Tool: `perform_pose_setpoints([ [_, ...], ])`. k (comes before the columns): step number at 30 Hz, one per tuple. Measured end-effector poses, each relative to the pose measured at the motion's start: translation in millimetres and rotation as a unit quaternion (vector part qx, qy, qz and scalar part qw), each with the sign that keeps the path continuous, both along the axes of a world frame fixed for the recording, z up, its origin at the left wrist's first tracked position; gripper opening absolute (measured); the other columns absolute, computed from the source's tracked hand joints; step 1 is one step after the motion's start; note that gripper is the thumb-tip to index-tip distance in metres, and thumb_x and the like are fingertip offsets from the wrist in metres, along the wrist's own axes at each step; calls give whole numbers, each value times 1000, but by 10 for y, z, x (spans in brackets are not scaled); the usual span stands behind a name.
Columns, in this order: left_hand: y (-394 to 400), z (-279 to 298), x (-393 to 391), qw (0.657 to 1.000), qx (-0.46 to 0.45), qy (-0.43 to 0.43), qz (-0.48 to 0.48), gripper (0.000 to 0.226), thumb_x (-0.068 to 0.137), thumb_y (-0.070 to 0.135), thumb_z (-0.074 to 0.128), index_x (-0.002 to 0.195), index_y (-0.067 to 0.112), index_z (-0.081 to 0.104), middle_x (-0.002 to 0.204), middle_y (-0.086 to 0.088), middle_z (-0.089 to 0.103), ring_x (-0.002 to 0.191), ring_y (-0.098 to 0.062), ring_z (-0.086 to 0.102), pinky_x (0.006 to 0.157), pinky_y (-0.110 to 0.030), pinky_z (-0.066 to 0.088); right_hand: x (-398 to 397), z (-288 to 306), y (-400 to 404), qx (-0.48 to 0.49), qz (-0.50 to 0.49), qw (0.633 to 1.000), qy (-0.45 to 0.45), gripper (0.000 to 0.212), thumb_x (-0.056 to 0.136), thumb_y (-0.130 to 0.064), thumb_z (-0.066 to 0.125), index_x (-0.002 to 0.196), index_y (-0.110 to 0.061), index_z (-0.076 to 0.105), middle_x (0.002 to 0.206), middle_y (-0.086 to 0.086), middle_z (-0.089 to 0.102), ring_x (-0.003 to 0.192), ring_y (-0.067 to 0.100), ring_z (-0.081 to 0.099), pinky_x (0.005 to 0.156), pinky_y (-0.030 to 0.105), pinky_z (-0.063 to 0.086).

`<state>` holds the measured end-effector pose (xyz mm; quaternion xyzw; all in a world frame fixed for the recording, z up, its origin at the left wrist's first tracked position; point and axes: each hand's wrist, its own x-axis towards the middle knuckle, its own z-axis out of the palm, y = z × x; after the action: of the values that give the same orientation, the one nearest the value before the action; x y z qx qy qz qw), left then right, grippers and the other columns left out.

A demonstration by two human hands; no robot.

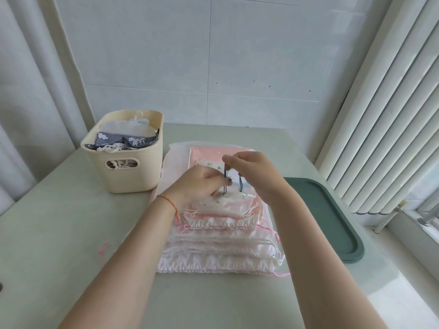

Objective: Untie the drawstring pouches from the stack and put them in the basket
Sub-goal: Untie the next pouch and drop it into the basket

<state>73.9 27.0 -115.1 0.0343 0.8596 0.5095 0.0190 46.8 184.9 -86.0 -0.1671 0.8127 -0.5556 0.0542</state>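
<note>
Pouch stack [221, 248], gathered ends toward camera, both hands pinching dark cord [225, 184]

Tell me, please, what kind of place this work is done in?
Probably a room in a home, at a small work table set against a tiled wall. A white radiator stands by a window, and a cream plastic storage basket holds pouches.

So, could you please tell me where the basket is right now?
In the head view, the cream basket sits on the table, left of the pouch stack, beyond the left hand.
</note>
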Motion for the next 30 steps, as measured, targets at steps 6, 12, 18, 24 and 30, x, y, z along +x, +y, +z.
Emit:
perform_pose_setpoints([
  [6,-63,-9,26,999,32,-11,-9,30,97,25,55,75,19,75,53,5,48,50,-17,42,52,-23,33,-41,-37,6,-103,35,994,-19,32,97,-23,51,122,-40,61,121,-6,63,114,13,58,95,32,47],
  [12,-140,-13,25,985,157,-70,7,33,98,28,52,92,6,76,60,1,52,46,-9,37,40,-18,20,-68,-103,-17,7,22,999,32,27,89,-1,52,107,-17,63,98,-1,72,93,12,67,77,19,51],
  [18,-145,-31,2,978,191,-73,33,26,98,23,54,82,8,68,63,-3,61,44,-10,45,38,-18,24,-48,-143,-69,132,37,987,82,17,85,-18,70,99,-23,62,89,-5,69,75,13,66,55,10,44],
  [24,-155,-43,-12,966,242,-54,74,19,94,19,62,93,3,72,73,-5,71,51,-11,57,41,-16,32,-51,-92,-25,191,11,974,121,5,89,-20,63,89,-20,68,71,-3,58,58,10,46,50,13,35],
  [30,-173,-17,2,948,300,-53,92,11,91,13,64,94,5,71,73,-1,73,60,-10,65,45,-15,36,68,21,-20,163,87,982,25,13,89,-25,68,85,-13,72,63,0,61,50,14,44,48,22,37],
])
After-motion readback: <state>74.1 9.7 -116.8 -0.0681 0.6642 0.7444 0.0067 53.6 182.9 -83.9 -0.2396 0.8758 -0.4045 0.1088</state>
